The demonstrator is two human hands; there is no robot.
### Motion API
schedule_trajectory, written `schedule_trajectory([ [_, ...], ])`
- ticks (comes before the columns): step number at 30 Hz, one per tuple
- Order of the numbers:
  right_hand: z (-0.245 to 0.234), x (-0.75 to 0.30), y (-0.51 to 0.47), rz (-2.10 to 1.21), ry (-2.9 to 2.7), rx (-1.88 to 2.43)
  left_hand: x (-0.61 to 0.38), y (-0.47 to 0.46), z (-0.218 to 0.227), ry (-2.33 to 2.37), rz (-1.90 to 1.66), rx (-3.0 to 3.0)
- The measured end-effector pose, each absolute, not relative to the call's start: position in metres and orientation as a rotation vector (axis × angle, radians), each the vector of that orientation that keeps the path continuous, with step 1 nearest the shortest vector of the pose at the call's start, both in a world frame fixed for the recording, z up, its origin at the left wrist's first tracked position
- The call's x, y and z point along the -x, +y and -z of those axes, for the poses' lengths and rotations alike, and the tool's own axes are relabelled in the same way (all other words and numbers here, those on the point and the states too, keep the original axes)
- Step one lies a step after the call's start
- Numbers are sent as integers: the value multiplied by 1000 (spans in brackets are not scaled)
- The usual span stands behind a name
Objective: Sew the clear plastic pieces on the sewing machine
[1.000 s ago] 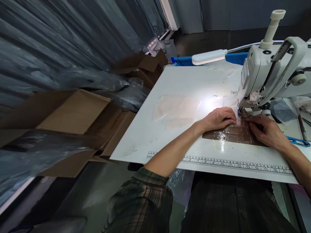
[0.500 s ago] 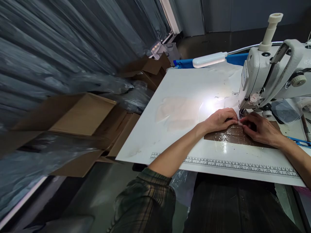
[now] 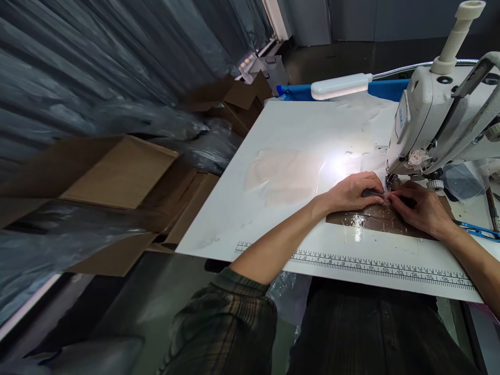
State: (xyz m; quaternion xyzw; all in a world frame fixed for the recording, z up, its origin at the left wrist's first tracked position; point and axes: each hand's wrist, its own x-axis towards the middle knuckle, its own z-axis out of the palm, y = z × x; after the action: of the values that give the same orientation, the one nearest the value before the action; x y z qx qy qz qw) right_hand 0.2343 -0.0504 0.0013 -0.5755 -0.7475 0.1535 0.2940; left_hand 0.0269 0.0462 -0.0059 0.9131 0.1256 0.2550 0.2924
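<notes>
A white sewing machine (image 3: 420, 117) stands at the right of the white table, its needle and presser foot (image 3: 391, 180) just beyond my fingertips. My left hand (image 3: 356, 191) is closed in a pinch at a small piece of thin, pale, sheer fabric (image 3: 386, 196) in front of the foot. From the other side my right hand (image 3: 419, 207) pinches the same fabric, thumb and fingertips together. Most of the fabric is hidden by my fingers. Below both hands lies a brown, taped-down sheet (image 3: 375, 221) with a glossy surface.
A printed ruler (image 3: 359, 265) runs along the front edge of the white table (image 3: 219, 224). Blue-handled scissors (image 3: 478, 229) lie right of my right hand. A white lamp (image 3: 341, 86) hangs at the back. Open cardboard boxes (image 3: 121, 172) with plastic bags stand at the left.
The view has shifted slightly, so the machine appears nearer and farther right. Both hands stay at the presser foot, with the fingertips slightly rearranged on the fabric.
</notes>
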Motion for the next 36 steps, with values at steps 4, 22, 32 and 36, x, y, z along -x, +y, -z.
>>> schedule_trajectory([
  [4, -6, -234, -51, -463, -1954, 1499, -29, 41, 5, 404, -680, -2567],
  [22, -22, -253, -57, -480, -1909, 1655, -33, 36, 11, 365, -646, -2858],
  [32, -14, -253, -58, -340, -2065, 1574, -27, 40, 8, 282, -666, -2939],
  [36, -8, -255, -58, -323, -2079, 1581, -28, 38, 7, 276, -711, -2974],
])
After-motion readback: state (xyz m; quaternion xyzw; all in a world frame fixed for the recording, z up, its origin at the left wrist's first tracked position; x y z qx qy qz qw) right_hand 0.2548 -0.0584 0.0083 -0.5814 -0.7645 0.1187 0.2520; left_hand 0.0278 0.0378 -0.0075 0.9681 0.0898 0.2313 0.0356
